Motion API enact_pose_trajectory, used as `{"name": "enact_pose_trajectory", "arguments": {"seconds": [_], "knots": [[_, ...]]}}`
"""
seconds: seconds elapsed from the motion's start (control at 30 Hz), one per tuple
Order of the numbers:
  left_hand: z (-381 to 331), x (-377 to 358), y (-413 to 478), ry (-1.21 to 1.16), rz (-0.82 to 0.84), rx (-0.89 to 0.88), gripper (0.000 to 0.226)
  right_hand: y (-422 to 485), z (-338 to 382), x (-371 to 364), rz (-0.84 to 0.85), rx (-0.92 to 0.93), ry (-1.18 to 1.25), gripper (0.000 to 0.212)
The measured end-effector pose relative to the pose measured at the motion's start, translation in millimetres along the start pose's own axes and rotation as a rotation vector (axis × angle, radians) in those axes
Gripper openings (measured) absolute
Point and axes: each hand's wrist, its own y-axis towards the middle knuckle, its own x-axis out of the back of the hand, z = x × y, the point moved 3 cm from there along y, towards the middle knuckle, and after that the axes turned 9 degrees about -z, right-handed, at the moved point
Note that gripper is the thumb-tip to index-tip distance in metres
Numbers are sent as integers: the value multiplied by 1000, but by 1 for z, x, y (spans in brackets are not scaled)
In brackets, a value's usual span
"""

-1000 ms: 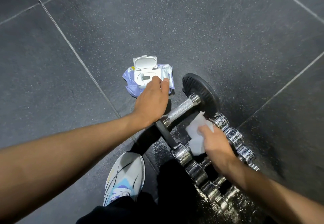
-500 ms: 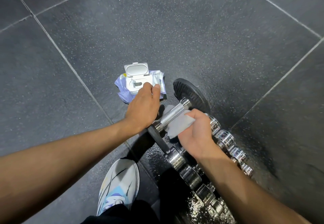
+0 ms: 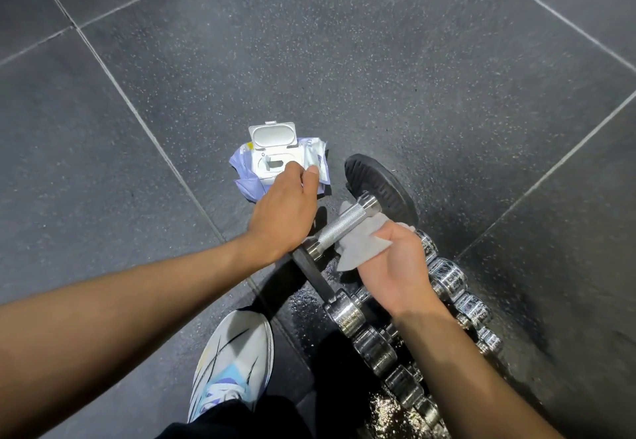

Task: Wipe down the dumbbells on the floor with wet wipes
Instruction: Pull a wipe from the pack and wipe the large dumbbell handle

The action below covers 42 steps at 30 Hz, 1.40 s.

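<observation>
On the dark tiled floor in front of you, the biggest thing to reckon with is the plate dumbbell, lying at an angle with one black plate far from you and the other near your shoe. Judge it heavy and rigid: it will not shift under a wipe, but on its round plates it could roll, so work it where it lies. Its knurled steel bar is the best place to grip, rough enough not to slip even when damp. Just beside it, running back toward you, sits a row of chrome dumbbells; those polished ends look slick, so take them by the handles between the heads.

Smaller and far lighter is the wet-wipe pack, lid flipped up, soft and crinkly; it would lift with a tug, so your left hand rests curled over its near edge, fingertips by the opening, pinning it. Your right hand is closed around a limp, damp wipe, pressed to the bar's underside.
</observation>
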Motion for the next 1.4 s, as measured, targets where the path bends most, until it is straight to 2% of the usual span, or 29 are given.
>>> {"name": "enact_pose_trajectory", "arguments": {"seconds": [0.13, 0.27, 0.37, 0.4, 0.47, 0.53, 0.67, 0.83, 1.0, 1.07, 1.13, 1.27, 1.33, 1.4], "knots": [[-2, 0, -2, 31, 4, -25, 31, -5, -1, 16, 13, 3, -107, 29], [-4, 1, -3, 8, 1, 1, 30, -17, 0, 6, -75, 79, -273, 36], [-4, 2, -4, 5, -4, 8, 33, -33, -7, -9, -81, 118, -580, 32], [-3, 2, -3, -10, -8, 25, 34, -36, -11, -11, -69, 123, -737, 37], [-2, 0, -2, -10, -3, 36, 34, -39, -19, -12, -6, 197, -1073, 66], [-1, -1, 0, -7, -1, 34, 36, -44, -26, -12, 95, 362, -1307, 70], [1, -2, 1, -27, -6, 38, 35, -43, -36, -5, 271, 621, -1448, 72], [0, -1, 1, -13, -4, 24, 35, -23, -34, 7, 222, 779, -1626, 81], [-2, 1, -2, -4, 1, 25, 35, -11, -33, 11, 265, 979, -1958, 91], [-2, 2, -2, -4, 0, 37, 35, -7, -22, 8, 267, 1020, -2092, 86], [-3, 2, -3, 25, 11, -5, 32, -2, -13, 2, 188, 1098, -2160, 77], [-3, 2, -4, 8, 8, 20, 33, 15, -16, -15, 142, 1113, -2264, 41], [-2, 1, -3, -1, 3, 40, 35, 20, -14, -31, 179, 1058, -2321, 38], [-1, 0, -3, 3, 8, 38, 34, 27, -10, -44, 259, 903, -2394, 41]]}}
